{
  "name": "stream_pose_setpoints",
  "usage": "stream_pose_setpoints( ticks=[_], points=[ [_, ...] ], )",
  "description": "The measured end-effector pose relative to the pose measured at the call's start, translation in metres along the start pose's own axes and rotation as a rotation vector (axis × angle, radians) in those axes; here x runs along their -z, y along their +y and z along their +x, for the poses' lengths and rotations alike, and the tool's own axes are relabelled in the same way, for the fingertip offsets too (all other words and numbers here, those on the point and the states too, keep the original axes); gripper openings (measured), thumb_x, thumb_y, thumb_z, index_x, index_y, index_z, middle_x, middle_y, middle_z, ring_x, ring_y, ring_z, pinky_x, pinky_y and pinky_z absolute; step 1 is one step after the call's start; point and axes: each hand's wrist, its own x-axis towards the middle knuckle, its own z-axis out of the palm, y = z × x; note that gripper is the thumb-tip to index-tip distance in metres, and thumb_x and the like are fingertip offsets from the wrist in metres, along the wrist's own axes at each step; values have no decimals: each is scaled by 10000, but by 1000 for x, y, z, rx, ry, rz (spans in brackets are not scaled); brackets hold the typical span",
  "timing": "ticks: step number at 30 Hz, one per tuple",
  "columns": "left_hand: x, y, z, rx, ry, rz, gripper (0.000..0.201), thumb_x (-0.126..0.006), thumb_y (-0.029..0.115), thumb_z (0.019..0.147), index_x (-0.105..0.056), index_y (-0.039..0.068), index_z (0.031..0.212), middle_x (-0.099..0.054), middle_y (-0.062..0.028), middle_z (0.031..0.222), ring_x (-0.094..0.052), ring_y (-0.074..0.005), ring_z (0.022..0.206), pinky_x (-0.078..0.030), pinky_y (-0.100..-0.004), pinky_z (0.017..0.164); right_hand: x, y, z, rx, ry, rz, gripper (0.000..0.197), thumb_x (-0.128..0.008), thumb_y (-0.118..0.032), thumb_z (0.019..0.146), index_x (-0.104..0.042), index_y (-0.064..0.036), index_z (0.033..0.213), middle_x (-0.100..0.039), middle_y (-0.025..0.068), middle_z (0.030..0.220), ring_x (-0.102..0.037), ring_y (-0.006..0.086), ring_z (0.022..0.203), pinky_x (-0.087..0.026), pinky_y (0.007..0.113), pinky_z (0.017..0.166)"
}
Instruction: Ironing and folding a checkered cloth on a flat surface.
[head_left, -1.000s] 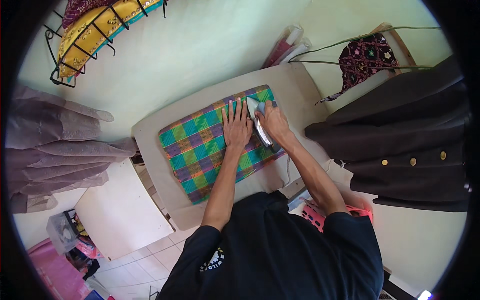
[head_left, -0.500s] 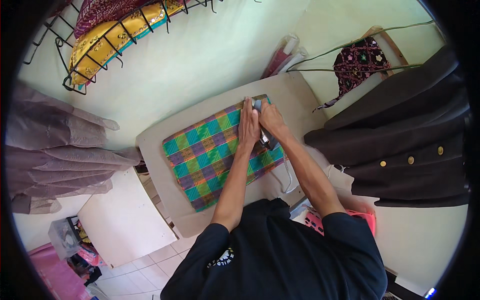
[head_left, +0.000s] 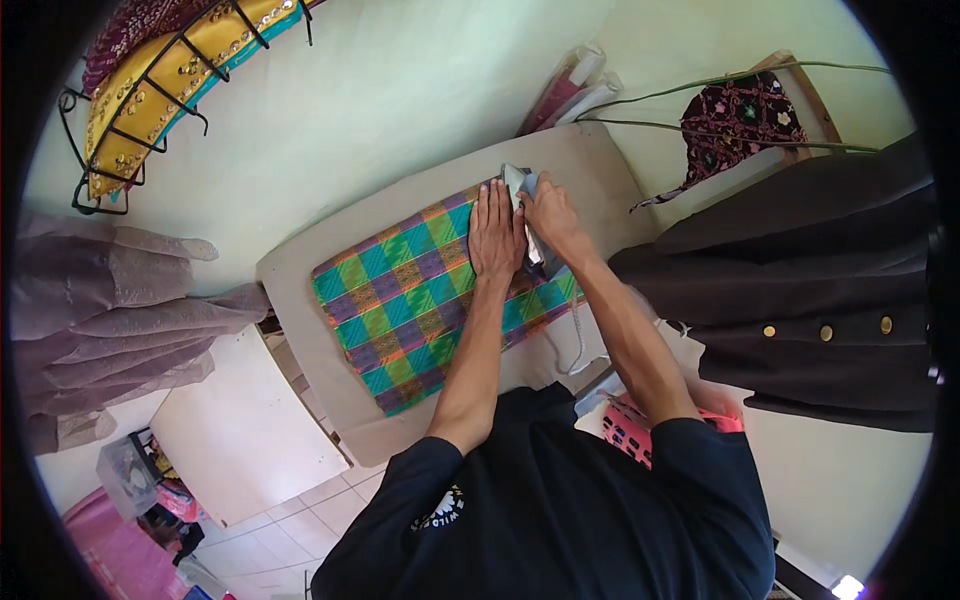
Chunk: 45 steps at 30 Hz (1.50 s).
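Note:
A folded checked cloth [head_left: 400, 300] in green, teal, purple and orange lies on a beige ironing board [head_left: 300, 270]. My left hand [head_left: 495, 235] presses flat on the cloth near its right end, fingers stretched toward the far edge. Just right of it, my right hand [head_left: 552, 218] is closed round the handle of a clothes iron [head_left: 535, 250]. The iron rests at the cloth's right end, its front toward the far edge; its soleplate's contact is hidden. A pale cord [head_left: 578, 335] runs from the iron toward me.
Dark jackets with gold buttons [head_left: 827, 333] hang close on the right. Sheer greyish fabric [head_left: 150, 300] hangs left, above a white tabletop [head_left: 250, 430]. A wire rack [head_left: 130, 140] holds folded cloths. A pink basket [head_left: 627, 430] stands below my right arm.
The iron and my right hand have moved slightly toward the far edge. My left hand has turned flatter onto the cloth beside the iron. The whole view has shifted a little.

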Motion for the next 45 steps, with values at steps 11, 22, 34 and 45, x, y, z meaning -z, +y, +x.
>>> stream_pose_setpoints(
  ticks=[11, 22, 34, 45],
  points=[
    [-2, 2, -1, -22, 18, -15, 489, -384, 297, 1043, -427, 97, 1487, -336, -148, 1573, -309, -333, 1451, -263, -470, 1170, 22, 2, 1, -30, -14, -23, 400, -673, -256, 900, -526, 66, 1087, -643, 365, 986, -626, 529, 957, -507, 561, 852],
    [-6, 0, -5, -38, 27, 8, 504, -405, 288, 1029, -406, 100, 1497, -302, -142, 1590, -290, -322, 1462, -234, -469, 1185, 16, 17, 10, -52, -6, 33, 456, -696, -291, 889, -533, 69, 1117, -618, 407, 1004, -606, 555, 997, -493, 581, 877],
    [-10, 0, -3, -53, 30, 68, 509, -422, 270, 1001, -435, 107, 1484, -316, -126, 1585, -288, -302, 1461, -233, -452, 1187, 25, 23, -4, -97, -53, 18, 456, -695, -317, 896, -527, 42, 1120, -629, 382, 1004, -589, 554, 1021, -499, 575, 864],
    [-14, -4, -1, -49, 56, 105, 517, -402, 304, 1007, -429, 125, 1491, -328, -126, 1584, -311, -308, 1453, -240, -462, 1180, 43, 37, -78, -134, -141, -25, 450, -686, -332, 899, -544, 36, 1116, -642, 373, 982, -622, 525, 990, -505, 569, 856]
  ],
)
